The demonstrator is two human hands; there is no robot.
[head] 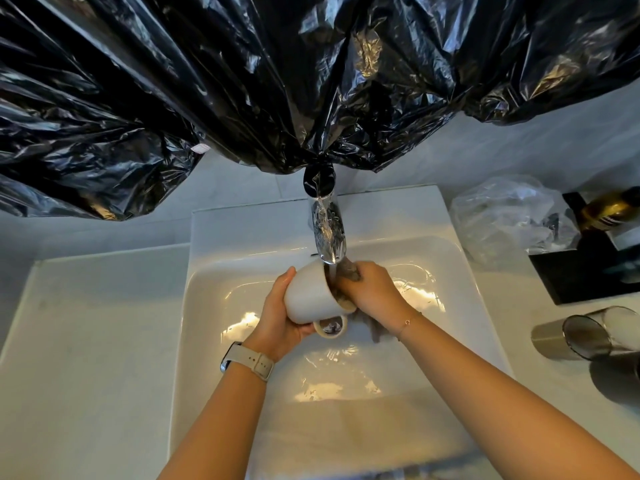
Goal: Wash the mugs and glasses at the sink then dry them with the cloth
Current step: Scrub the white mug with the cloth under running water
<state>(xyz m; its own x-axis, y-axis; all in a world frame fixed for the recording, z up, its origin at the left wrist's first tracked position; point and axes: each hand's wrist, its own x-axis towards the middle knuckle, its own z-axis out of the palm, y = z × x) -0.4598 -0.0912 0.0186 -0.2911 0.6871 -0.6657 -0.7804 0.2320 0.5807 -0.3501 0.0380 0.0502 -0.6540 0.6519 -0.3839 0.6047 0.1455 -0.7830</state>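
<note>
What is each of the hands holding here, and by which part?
Left hand grips the white ceramic mug around its base and body, not the handle. Right hand holds a bunched grey cloth pushed into the mug's mouth.

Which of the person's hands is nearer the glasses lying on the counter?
Right. The right hand scrubs inside the mug, on the side toward the glasses; the left hand holds the mug, farther away.

Black plastic sheeting (242, 81) hangs across the wall above the worktop (86, 341). A crumpled clear plastic bag (502, 216), a black tray (581, 271) and a bottle (609, 209) occupy the right side.
</note>
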